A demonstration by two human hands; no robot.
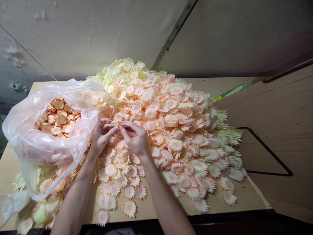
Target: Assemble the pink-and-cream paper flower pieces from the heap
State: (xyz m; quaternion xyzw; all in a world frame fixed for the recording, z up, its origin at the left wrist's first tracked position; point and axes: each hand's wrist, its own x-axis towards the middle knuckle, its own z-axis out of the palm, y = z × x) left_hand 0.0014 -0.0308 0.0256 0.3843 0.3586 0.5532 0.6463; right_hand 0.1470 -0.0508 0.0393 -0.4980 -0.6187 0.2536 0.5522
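Note:
My left hand (pixel 102 134) and my right hand (pixel 134 134) meet at the front of a big pile of artificial flower petal discs (pixel 176 143). Between their fingertips they pinch a small petal disc (pixel 117 125), seen mostly edge-on and partly covered by the fingers. The loose discs are pale cream and pink with fringed, red-tipped edges. Just left of my left hand, an open clear plastic bag (pixel 83 143) holds more discs (pixel 60 118) with darker red edges.
The pile spreads over a light wooden table (pixel 256 195), with single discs near its front edge. A clear plastic cup (pixel 14 205) lies at the front left. At right are a cardboard sheet (pixel 281 130), a black metal bar (pixel 266 148) and a green-yellow packet (pixel 231 92). A wall stands behind.

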